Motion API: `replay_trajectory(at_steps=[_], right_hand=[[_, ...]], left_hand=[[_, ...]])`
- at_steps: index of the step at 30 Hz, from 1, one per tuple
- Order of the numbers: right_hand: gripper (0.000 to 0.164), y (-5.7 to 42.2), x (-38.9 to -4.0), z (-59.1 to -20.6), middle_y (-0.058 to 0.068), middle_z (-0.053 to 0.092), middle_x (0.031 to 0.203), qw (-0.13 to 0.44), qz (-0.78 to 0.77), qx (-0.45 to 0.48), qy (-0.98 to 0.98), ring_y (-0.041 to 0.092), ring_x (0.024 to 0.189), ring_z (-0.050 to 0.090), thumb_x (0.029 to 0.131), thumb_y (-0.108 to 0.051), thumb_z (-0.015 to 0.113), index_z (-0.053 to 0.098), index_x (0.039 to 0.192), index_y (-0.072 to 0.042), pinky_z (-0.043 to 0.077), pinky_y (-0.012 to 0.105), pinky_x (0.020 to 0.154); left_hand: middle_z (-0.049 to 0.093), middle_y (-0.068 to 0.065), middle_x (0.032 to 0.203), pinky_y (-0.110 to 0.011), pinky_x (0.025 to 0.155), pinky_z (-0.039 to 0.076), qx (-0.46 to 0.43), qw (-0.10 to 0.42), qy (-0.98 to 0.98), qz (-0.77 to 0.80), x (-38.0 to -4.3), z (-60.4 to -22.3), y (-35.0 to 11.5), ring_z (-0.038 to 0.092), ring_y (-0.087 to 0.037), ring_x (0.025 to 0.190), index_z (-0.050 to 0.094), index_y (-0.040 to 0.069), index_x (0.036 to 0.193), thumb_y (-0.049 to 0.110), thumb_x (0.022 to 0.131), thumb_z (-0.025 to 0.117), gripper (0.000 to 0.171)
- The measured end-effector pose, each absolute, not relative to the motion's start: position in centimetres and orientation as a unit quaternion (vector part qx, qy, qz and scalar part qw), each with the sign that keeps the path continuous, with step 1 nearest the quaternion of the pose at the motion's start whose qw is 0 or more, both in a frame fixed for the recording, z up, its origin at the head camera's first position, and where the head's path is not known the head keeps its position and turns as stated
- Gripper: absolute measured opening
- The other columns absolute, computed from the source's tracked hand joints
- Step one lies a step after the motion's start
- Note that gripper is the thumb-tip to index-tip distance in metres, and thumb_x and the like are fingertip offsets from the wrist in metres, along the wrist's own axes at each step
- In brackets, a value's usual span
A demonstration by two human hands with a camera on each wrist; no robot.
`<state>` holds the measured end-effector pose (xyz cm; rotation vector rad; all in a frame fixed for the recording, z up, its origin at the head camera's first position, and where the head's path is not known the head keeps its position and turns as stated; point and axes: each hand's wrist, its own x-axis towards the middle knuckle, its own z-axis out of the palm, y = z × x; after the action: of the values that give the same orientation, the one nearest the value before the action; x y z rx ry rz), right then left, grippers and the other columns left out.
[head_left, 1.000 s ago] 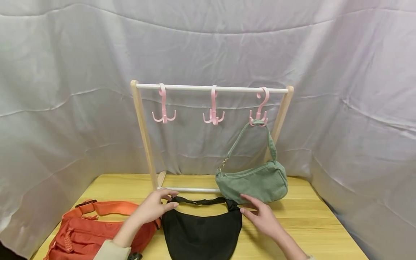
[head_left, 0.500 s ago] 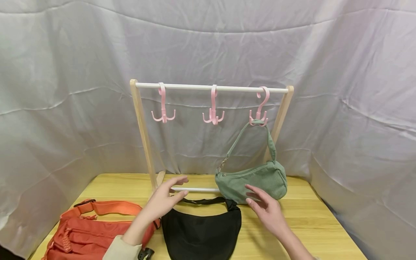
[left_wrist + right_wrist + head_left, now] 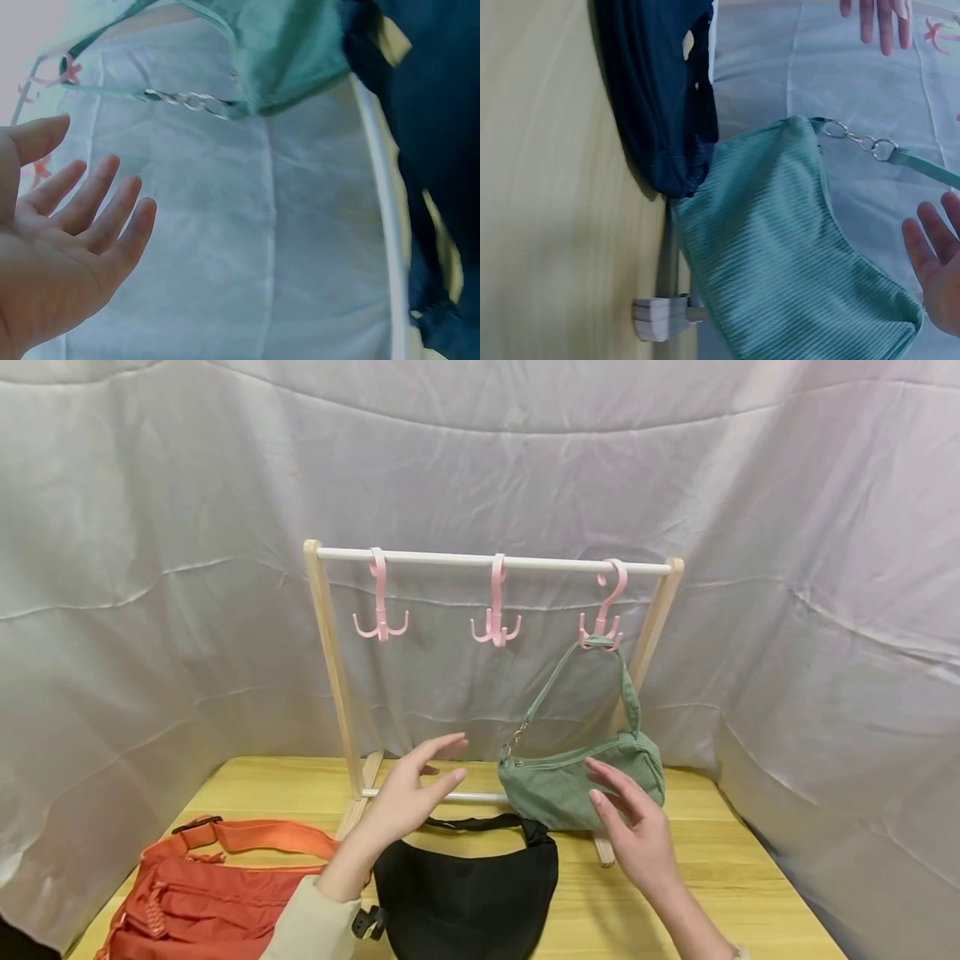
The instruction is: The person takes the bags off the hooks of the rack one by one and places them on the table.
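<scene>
My left hand (image 3: 411,792) is raised above the strap end of a black bag (image 3: 468,902) that lies flat on the table. Its fingers are spread and empty in the left wrist view. On the other side my right hand (image 3: 637,835), also empty, is in front of a green corduroy shoulder bag (image 3: 577,785). That bag hangs by its strap from the rightmost pink hook (image 3: 600,625), and a metal chain (image 3: 859,139) joins strap to body. A red-orange waist bag (image 3: 217,902) lies at the left, partly hidden by my left sleeve.
A wooden rack (image 3: 330,668) with a white top rail (image 3: 442,558) stands at the back of the table (image 3: 720,877). Two more pink hooks, a left hook (image 3: 381,602) and a middle hook (image 3: 497,606), hang there bare. Grey cloth (image 3: 480,468) surrounds the table.
Both hands have left the top corners of the black bag and risen. My left hand has also moved right and forward, my right hand slightly right. The bags stay in place.
</scene>
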<state>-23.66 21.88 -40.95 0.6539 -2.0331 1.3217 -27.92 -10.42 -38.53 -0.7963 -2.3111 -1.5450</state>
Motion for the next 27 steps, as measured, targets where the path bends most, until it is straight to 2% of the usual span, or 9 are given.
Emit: replay_trajectory(at_steps=[6, 10, 14, 17, 27], right_hand=[[0.046, 22.1, -24.0, -39.5, 0.021, 0.063, 0.138, 0.347, 0.508, 0.256, -0.746, 0.016, 0.125, 0.063, 0.097, 0.017, 0.059, 0.061, 0.141, 0.002, 0.051, 0.024, 0.103], [0.048, 22.2, -24.5, -38.5, 0.025, 0.064, 0.136, 0.386, 0.510, 0.269, -0.720, 0.017, 0.124, 0.064, 0.094, 0.021, 0.058, 0.061, 0.139, 0.006, 0.051, 0.024, 0.103], [0.047, 22.4, -25.3, -37.7, 0.026, 0.064, 0.134, 0.419, 0.505, 0.272, -0.703, 0.016, 0.123, 0.064, 0.092, 0.023, 0.059, 0.061, 0.137, 0.010, 0.051, 0.023, 0.101], [0.047, 22.6, -25.9, -37.0, 0.027, 0.064, 0.133, 0.435, 0.504, 0.269, -0.696, 0.017, 0.122, 0.064, 0.092, 0.023, 0.058, 0.060, 0.137, 0.011, 0.051, 0.023, 0.100], [0.040, 22.3, -25.8, -33.5, 0.033, 0.062, 0.132, 0.468, 0.507, 0.253, -0.679, 0.019, 0.120, 0.065, 0.095, 0.020, 0.055, 0.058, 0.135, 0.016, 0.051, 0.023, 0.101]], left_hand=[[0.063, 0.003, 0.144, -0.049, 0.104, 0.051, -0.287, 0.145, -0.778, -0.539, -28.6, -36.4, -8.7, 0.057, -0.019, 0.133, 0.059, 0.021, 0.147, 0.021, 0.101, 0.071, 0.047], [0.062, 0.002, 0.145, -0.050, 0.105, 0.050, -0.297, 0.147, -0.770, -0.546, -29.0, -35.4, -7.6, 0.056, -0.018, 0.133, 0.059, 0.020, 0.147, 0.021, 0.102, 0.070, 0.046], [0.061, 0.004, 0.146, -0.044, 0.105, 0.051, -0.302, 0.161, -0.763, -0.549, -29.6, -34.7, -6.6, 0.056, -0.018, 0.133, 0.059, 0.020, 0.147, 0.022, 0.103, 0.068, 0.046], [0.060, 0.004, 0.146, -0.041, 0.106, 0.051, -0.308, 0.171, -0.756, -0.552, -30.2, -34.4, -5.9, 0.057, -0.019, 0.133, 0.059, 0.018, 0.147, 0.021, 0.103, 0.068, 0.045], [0.061, 0.003, 0.146, -0.042, 0.101, 0.054, -0.311, 0.166, -0.754, -0.554, -31.7, -33.8, -4.4, 0.060, -0.019, 0.127, 0.059, 0.020, 0.147, 0.024, 0.103, 0.068, 0.046]])
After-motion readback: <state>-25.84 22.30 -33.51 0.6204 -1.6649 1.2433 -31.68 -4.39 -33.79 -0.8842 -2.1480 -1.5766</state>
